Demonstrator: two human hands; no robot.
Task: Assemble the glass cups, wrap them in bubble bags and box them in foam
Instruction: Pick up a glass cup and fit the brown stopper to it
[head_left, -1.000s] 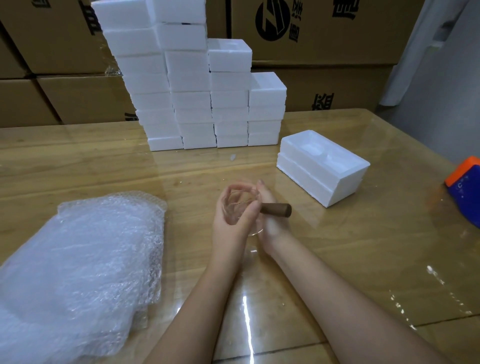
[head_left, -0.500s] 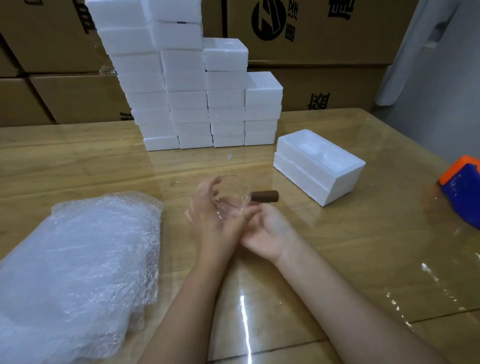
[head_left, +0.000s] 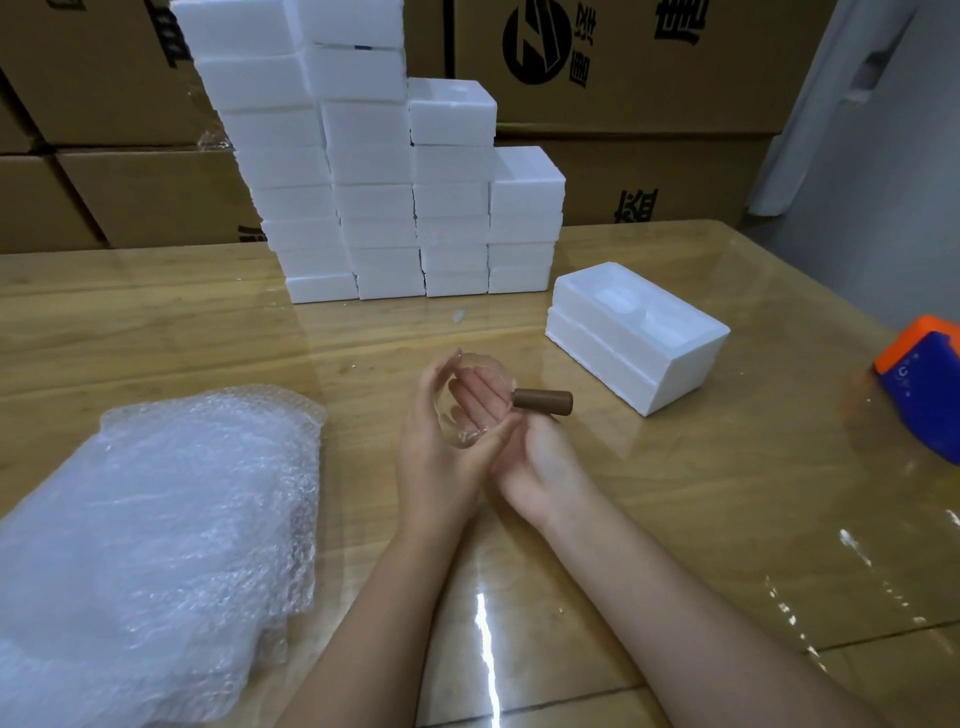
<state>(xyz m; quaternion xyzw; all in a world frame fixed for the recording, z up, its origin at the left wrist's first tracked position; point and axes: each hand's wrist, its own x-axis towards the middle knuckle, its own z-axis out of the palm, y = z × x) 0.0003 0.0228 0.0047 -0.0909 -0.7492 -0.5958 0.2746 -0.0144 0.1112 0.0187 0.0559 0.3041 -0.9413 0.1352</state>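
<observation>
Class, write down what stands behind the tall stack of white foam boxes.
Brown cardboard cartons with black print are piled behind the foam boxes. The stack covers part of them, hiding anything directly behind it.

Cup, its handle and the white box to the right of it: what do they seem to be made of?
The cup is clear glass, glossy: see-through with bright glints. The handle is probably wood, matte brown: no shine, though any grain is too blurred to confirm. The white box is expanded foam, likely polystyrene: dull chalky white with moulded hollows on top.
</observation>
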